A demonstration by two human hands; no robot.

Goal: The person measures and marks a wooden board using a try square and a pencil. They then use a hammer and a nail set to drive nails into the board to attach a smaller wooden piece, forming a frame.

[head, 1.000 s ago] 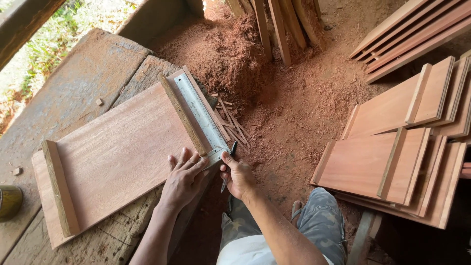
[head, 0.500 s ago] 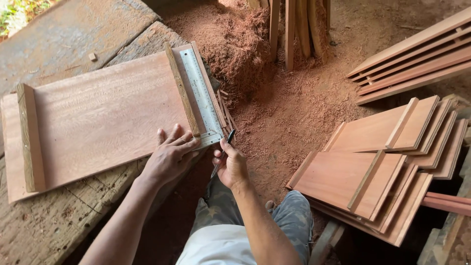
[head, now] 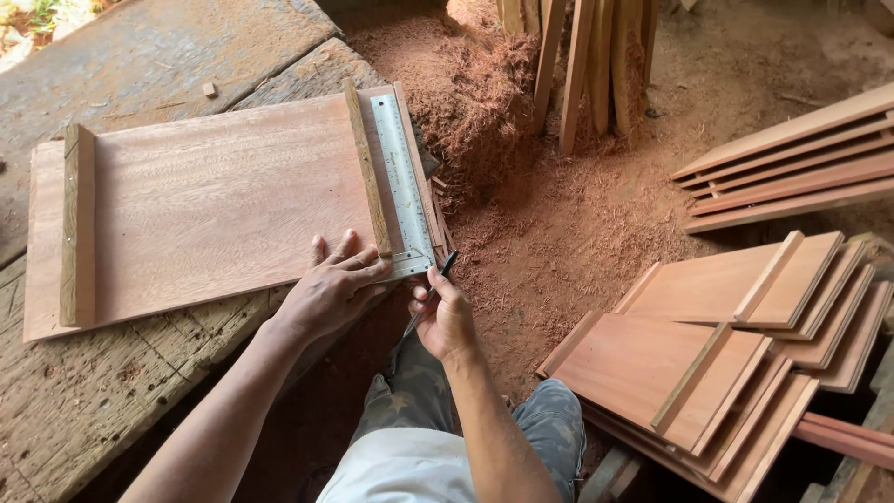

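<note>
A reddish wooden panel [head: 214, 200] with a batten at each end lies flat on an old grey workbench [head: 84, 410]. A steel try square [head: 402, 186] rests along the panel's right end, next to the right batten. My left hand [head: 335, 289] presses down on the panel's near corner, its fingers touching the square's lower end. My right hand [head: 445, 317] holds a dark pencil [head: 430, 291], whose tip sits at the near end of the square's blade.
Red sawdust [head: 484, 84] is heaped on the ground past the bench. Upright planks [head: 582, 56] stand behind it. Stacks of similar battened panels [head: 736, 345] and long boards [head: 792, 158] lie on the right. My knees are below.
The view has shifted, so the panel now sits further right and lower in the picture. Both hands stay at the square's near end; the pencil stays at the blade.
</note>
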